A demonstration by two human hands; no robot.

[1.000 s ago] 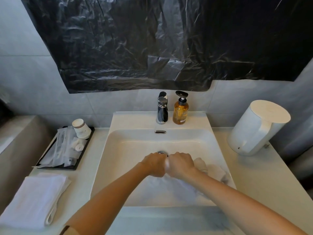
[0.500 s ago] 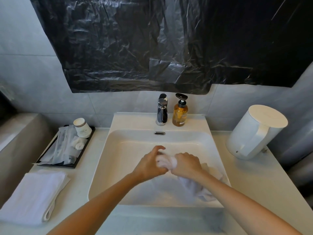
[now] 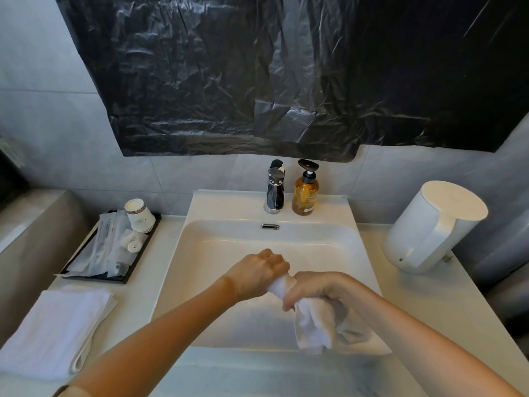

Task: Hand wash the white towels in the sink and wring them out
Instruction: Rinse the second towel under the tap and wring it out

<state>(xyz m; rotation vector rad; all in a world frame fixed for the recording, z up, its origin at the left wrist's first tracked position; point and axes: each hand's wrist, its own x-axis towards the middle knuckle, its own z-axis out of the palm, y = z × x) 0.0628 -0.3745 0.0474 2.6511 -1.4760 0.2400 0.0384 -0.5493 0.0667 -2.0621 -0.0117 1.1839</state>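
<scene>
Two hands over sink (image 3: 229, 253), both fisted on one white towel (image 3: 312, 328). L hand (image 3: 257, 277) grips the twisted upper end; R hand (image 3: 317, 287) grips just beside it, fingers curled round the cloth. Rest of towel hangs bunched below R hand, at basin's front-right. 2nd towel (image 3: 54, 330) folded on counter left of sink, near black tray (image 3: 114, 277). Faucet (image 3: 274, 187) + amber soap bottle (image 3: 305, 193) side by side at back rim.

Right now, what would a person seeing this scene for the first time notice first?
Probably the centre: the left hand and right hand grip a twisted white towel above the sink. Then the large crinkled black plastic sheet hung above the faucet. A folded towel lies on the counter at the left.
</scene>
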